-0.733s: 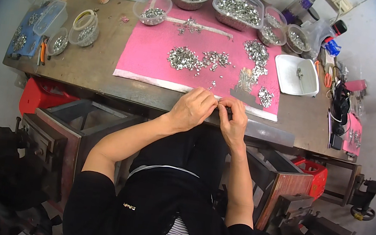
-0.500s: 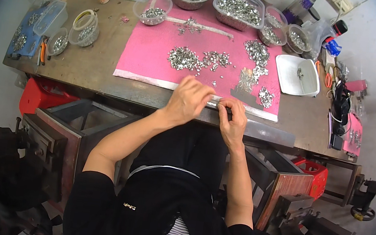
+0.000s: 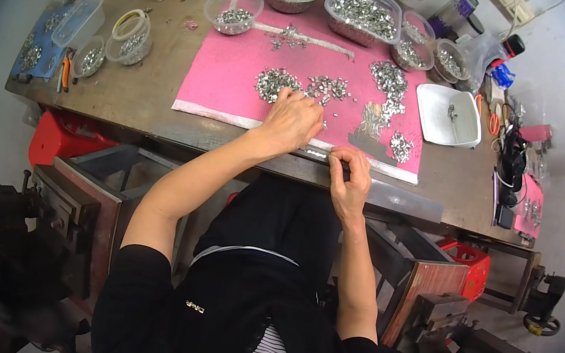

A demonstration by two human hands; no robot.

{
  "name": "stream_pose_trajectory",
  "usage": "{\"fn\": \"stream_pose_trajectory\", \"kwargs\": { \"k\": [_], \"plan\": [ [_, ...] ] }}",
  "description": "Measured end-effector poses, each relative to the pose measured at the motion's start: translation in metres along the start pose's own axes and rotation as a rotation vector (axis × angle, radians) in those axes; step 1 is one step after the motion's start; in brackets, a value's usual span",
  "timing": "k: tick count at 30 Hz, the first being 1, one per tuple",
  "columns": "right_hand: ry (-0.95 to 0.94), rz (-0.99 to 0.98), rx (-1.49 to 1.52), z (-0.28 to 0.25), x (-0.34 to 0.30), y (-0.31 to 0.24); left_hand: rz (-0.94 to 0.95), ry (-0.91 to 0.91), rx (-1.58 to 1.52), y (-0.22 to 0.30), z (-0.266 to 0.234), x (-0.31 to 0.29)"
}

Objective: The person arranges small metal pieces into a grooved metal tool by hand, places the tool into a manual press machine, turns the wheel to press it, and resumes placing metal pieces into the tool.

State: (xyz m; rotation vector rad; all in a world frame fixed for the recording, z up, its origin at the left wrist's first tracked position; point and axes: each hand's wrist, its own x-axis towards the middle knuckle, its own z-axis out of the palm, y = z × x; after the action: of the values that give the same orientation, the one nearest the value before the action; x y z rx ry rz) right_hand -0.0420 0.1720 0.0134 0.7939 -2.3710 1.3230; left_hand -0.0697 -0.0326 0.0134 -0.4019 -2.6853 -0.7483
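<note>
Over pink mat (image 3: 228, 71): left hand (image 3: 293, 122) placed at near edge of silver pieces (image 3: 275, 83), fingers bent, grip cannot be told | At bench edge (image 3: 402, 200): narrow silver strip (image 3: 315, 154) pinched at one end by right hand (image 3: 352, 172).

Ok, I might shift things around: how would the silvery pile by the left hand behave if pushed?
The silvery pile would probably spread rather than move as one, since its bits look loose. Many look blocky, so they seem likelier to slide than roll. The pink mat looks textured, so it may add drag.
</note>
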Motion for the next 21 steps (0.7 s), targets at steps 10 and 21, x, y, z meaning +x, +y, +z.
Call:
{"fn": "stream_pose_trajectory", "kwargs": {
  "k": [10, 21],
  "plan": [
    [0.03, -0.186, -0.195, 0.001, -0.002, 0.003, 0.123, 0.116, -0.037, 0.002, 0.0, -0.005],
    [0.175, 0.315, 0.477, -0.01, -0.012, 0.013, 0.081, 0.111, -0.43, 0.045, -0.004, -0.028]
  ]
}}
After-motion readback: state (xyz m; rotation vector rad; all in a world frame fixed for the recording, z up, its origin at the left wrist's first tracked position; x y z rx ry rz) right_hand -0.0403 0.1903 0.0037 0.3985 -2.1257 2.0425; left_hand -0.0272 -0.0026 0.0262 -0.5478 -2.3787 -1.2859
